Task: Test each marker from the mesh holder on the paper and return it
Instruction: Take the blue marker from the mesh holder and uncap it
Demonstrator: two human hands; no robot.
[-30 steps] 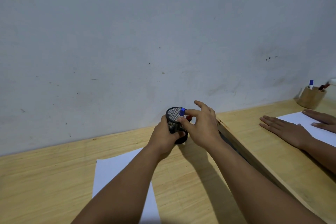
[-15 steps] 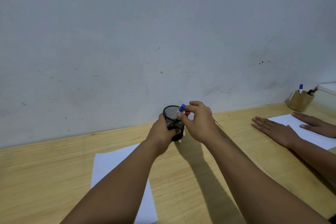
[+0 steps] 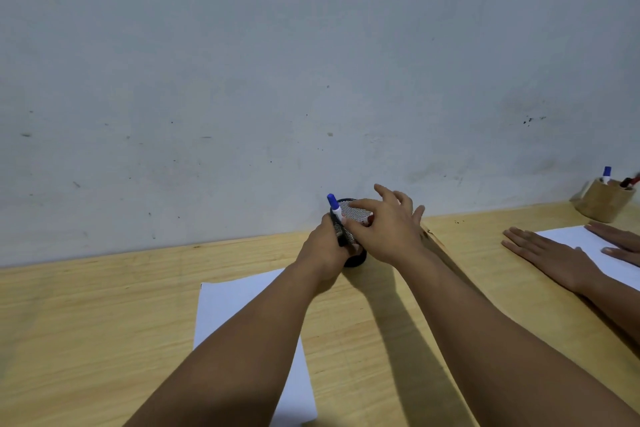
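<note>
A black mesh holder (image 3: pixel 358 259) stands on the wooden desk near the wall. My left hand (image 3: pixel 325 250) is wrapped around its left side. A blue-capped marker (image 3: pixel 332 202) leans out of the holder's left rim, with no fingers on it. My right hand (image 3: pixel 388 229) hovers over the holder's mouth with its fingers spread, the index finger lying across the rim. A red marker cap (image 3: pixel 369 218) shows just under that hand; I cannot tell whether it is touched. A white sheet of paper (image 3: pixel 235 305) lies on the desk below my left forearm.
The wall rises right behind the holder. To the right, another person's hands (image 3: pixel 550 253) rest flat beside a second sheet of paper (image 3: pixel 581 236). A wooden cup (image 3: pixel 604 199) with markers stands at the far right. A raised wooden strip (image 3: pixel 437 240) divides the two places.
My right hand has let go of the blue marker, which now leans in the holder's left side. That hand's fingers have spread open and shifted right over the rim.
</note>
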